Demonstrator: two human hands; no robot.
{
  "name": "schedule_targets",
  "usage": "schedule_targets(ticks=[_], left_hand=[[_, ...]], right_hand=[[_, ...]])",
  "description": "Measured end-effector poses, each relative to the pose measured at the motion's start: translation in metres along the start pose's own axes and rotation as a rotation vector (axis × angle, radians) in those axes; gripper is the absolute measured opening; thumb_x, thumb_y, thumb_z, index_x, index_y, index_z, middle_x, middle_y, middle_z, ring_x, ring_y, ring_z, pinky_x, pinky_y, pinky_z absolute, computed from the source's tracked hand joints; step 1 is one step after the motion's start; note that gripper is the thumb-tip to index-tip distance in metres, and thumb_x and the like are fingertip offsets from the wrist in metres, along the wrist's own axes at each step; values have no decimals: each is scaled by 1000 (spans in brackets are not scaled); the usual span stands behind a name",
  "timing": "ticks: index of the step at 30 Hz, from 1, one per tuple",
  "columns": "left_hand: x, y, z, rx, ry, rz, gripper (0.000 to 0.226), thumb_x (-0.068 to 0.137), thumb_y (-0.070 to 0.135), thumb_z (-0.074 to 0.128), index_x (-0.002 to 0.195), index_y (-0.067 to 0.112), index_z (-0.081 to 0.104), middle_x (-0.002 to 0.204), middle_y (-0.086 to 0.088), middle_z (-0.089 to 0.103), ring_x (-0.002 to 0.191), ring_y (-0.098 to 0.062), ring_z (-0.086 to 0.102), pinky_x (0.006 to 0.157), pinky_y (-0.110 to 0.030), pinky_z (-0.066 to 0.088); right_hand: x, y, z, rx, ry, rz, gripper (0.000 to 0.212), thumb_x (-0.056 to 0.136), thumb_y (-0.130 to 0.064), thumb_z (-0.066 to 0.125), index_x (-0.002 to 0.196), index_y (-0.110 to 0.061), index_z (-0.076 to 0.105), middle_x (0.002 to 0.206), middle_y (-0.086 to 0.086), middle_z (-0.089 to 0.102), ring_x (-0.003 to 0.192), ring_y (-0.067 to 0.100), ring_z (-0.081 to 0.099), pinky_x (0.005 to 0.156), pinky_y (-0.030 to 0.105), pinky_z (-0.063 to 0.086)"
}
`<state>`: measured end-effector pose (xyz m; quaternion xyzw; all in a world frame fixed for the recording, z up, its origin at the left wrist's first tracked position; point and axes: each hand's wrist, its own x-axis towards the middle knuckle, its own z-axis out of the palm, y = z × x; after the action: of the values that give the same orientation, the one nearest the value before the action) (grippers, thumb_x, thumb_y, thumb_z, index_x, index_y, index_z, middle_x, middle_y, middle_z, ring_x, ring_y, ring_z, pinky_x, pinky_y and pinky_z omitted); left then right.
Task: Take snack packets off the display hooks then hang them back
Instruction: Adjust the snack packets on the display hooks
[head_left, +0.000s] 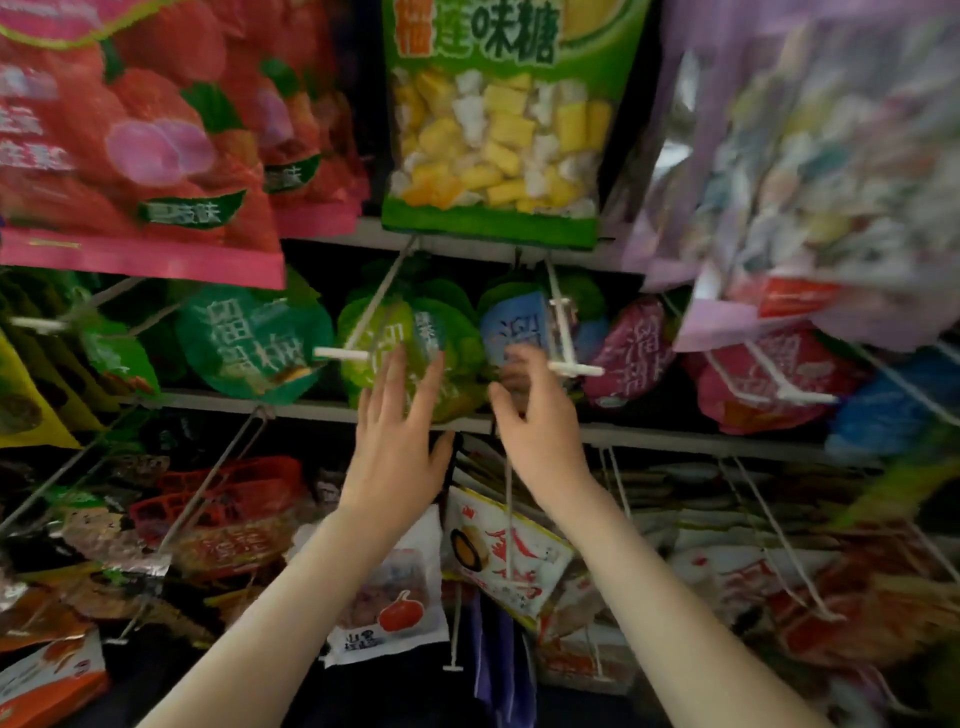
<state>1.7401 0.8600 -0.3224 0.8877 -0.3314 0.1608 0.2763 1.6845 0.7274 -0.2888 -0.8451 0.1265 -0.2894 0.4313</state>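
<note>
Evidently a reach is under way: left hand (397, 457) spread wide, right hand (537, 421) loosely curled, both empty before the green packet (415, 343) hung on its hook (382, 299). Next, the packet must be gripped and slid off.

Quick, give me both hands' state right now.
Left hand: open, fingers spread, holding nothing, at the light green packet.
Right hand: fingers curled loosely, nothing visibly held, beside the white hook.
</note>
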Motion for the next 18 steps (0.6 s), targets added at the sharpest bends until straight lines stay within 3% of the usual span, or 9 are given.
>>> schedule_targets(ticks=[4, 8, 11, 14, 16, 18], left_hand=[[-12, 48, 26, -18, 116, 75, 75, 83, 15, 67, 146, 14, 26, 154, -21, 11, 140, -38, 14, 109, -56, 25], [-15, 111, 62, -86, 129, 183, 65, 84, 16, 63, 141, 10, 34, 148, -18, 23, 134, -35, 24, 103, -51, 34], [-8, 155, 89, -128, 76, 247, 61, 86, 17, 62, 140, 14, 34, 144, -18, 33, 130, -33, 33, 103, -47, 36], [4, 198, 111, -149, -2, 287, 66, 89, 22, 59, 147, 20, 25, 148, -14, 29, 134, -30, 28, 108, -41, 30], [17, 220, 125, -185, -48, 244, 71, 90, 24, 58, 149, 20, 18, 153, -12, 20, 138, -28, 20, 112, -36, 21], [34, 238, 137, -255, -60, 173, 76, 88, 23, 61, 149, 16, 15, 152, -16, 19, 138, -32, 21, 114, -43, 22]], right_hand=[[-24, 49, -75, -42, 93, 2, 18, 95, -8, 47, 104, -19, 58, 100, -6, 58, 94, 8, 56, 80, 15, 42], [-34, 94, -151, -33, 343, 153, 24, 92, -4, 50, 111, -18, 53, 98, -7, 55, 87, 4, 53, 73, 2, 36], [-27, 122, -198, 93, 476, 250, 34, 91, -2, 52, 121, -15, 43, 107, -6, 52, 105, 12, 53, 84, 17, 43], [-17, 143, -230, 224, 423, 290, 47, 89, -5, 58, 127, -22, 37, 108, -20, 47, 112, 5, 46, 90, 17, 39], [-7, 161, -242, 246, 337, 340, 74, 86, -12, 65, 143, -26, 21, 135, -11, 41, 126, 8, 38, 104, 29, 35], [5, 177, -248, 231, 262, 404, 93, 81, -19, 72, 148, -29, 8, 152, -6, 24, 138, 16, 28, 112, 42, 29]])
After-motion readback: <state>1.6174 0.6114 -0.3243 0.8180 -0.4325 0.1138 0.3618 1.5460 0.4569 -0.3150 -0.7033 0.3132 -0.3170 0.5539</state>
